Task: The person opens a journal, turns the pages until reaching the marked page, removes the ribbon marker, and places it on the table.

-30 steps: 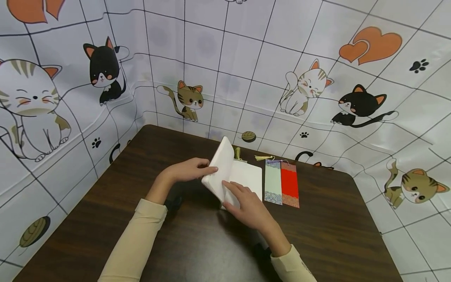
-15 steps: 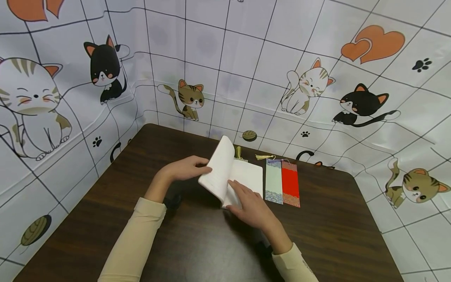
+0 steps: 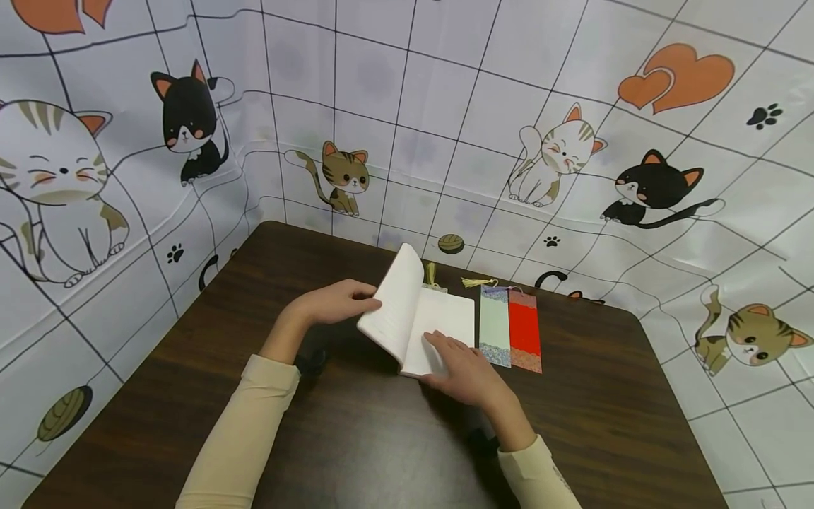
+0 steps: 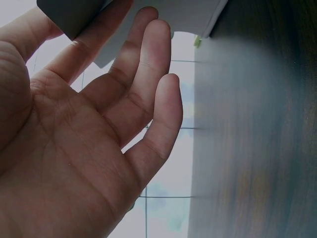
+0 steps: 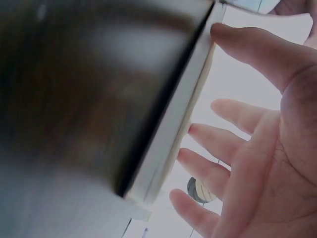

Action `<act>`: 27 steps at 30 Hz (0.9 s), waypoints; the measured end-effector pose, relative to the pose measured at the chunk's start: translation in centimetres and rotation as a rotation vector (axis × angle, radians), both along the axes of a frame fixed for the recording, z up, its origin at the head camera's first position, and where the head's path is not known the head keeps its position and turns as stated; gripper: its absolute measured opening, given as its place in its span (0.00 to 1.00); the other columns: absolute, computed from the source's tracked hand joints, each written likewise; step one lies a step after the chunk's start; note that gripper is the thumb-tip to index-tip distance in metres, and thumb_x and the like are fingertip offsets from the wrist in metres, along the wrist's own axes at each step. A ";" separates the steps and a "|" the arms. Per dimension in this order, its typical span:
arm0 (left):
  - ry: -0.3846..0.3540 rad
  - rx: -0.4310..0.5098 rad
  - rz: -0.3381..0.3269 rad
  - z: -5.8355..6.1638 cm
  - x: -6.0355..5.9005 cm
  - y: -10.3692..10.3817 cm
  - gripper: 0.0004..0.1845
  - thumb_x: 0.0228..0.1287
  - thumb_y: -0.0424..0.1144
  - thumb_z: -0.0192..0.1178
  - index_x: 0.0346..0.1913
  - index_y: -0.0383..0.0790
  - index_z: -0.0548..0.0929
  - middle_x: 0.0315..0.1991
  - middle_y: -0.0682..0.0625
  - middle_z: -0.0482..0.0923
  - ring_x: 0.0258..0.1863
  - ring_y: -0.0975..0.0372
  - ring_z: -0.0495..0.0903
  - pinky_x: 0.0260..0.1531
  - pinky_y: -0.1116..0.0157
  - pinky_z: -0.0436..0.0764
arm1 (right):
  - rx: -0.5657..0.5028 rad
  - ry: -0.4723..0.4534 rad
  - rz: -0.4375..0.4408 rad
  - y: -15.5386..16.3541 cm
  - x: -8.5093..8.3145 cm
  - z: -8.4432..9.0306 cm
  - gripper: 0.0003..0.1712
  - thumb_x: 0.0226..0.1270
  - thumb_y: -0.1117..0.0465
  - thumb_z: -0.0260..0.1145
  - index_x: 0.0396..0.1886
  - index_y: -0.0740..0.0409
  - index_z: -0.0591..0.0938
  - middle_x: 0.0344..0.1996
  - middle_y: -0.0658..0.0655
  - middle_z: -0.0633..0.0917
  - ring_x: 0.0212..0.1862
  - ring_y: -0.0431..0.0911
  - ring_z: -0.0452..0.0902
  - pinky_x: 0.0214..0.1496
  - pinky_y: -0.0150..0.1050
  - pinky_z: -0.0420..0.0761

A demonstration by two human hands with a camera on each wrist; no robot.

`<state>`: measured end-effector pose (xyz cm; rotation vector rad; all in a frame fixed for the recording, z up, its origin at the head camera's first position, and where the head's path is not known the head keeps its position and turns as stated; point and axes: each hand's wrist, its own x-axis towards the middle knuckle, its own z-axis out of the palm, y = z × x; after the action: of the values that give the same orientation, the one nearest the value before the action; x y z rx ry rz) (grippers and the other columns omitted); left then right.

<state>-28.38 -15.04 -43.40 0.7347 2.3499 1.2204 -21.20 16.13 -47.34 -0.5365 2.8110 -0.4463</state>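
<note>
An open notebook (image 3: pixel 445 309) with blank white pages lies on the dark wooden table. Its left part (image 3: pixel 393 304) stands raised and tilted, and my left hand (image 3: pixel 333 302) pinches the outer edge between thumb and forefinger. In the left wrist view the other fingers of the left hand (image 4: pixel 94 124) stay loosely bent, away from the paper. My right hand (image 3: pixel 467 367) rests over the lower part of the right page, fingers spread. The right wrist view shows the thumb of the right hand (image 5: pixel 252 129) at the edge of the thick page block (image 5: pixel 168 134).
Right of the notebook lie a pale green bookmark (image 3: pixel 494 325) and a red bookmark (image 3: pixel 524 332), side by side, with tassels at the top. A yellow-green tassel (image 3: pixel 431 274) shows behind the notebook. A cat-printed sheet (image 3: pixel 432 141) hangs behind the table (image 3: pixel 356 438).
The raised part of the notebook has tipped slightly left with my left hand. My right hand has slid rightward from the fold across the right page.
</note>
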 end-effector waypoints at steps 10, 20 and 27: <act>0.017 0.011 -0.021 -0.5 -0.4 -0.1 0.18 0.86 0.46 0.52 0.61 0.37 0.83 0.47 0.47 0.81 0.48 0.57 0.77 0.53 0.57 0.76 | -0.055 0.004 0.054 1.4 -0.9 0.3 0.32 0.73 0.53 0.74 0.74 0.50 0.78 0.72 0.57 0.82 0.68 0.54 0.81 0.73 0.57 0.77; 0.017 0.002 -0.017 -0.4 -0.5 0.0 0.18 0.86 0.47 0.51 0.60 0.37 0.83 0.46 0.46 0.81 0.48 0.56 0.77 0.53 0.56 0.76 | -0.037 0.047 0.008 2.1 -0.5 2.1 0.32 0.70 0.66 0.74 0.73 0.51 0.80 0.70 0.57 0.83 0.68 0.57 0.81 0.73 0.63 0.76; -0.021 -0.005 -0.007 -0.5 -0.2 0.1 0.24 0.87 0.46 0.48 0.72 0.33 0.76 0.60 0.41 0.81 0.58 0.52 0.79 0.64 0.49 0.78 | -0.045 0.246 -0.087 3.0 -1.5 2.2 0.51 0.62 0.58 0.83 0.83 0.49 0.68 0.84 0.65 0.65 0.78 0.69 0.68 0.74 0.73 0.69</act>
<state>-28.61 -14.99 -43.87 0.7243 2.3304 1.2133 -22.66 19.11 -45.13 -0.5117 3.0762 -0.4917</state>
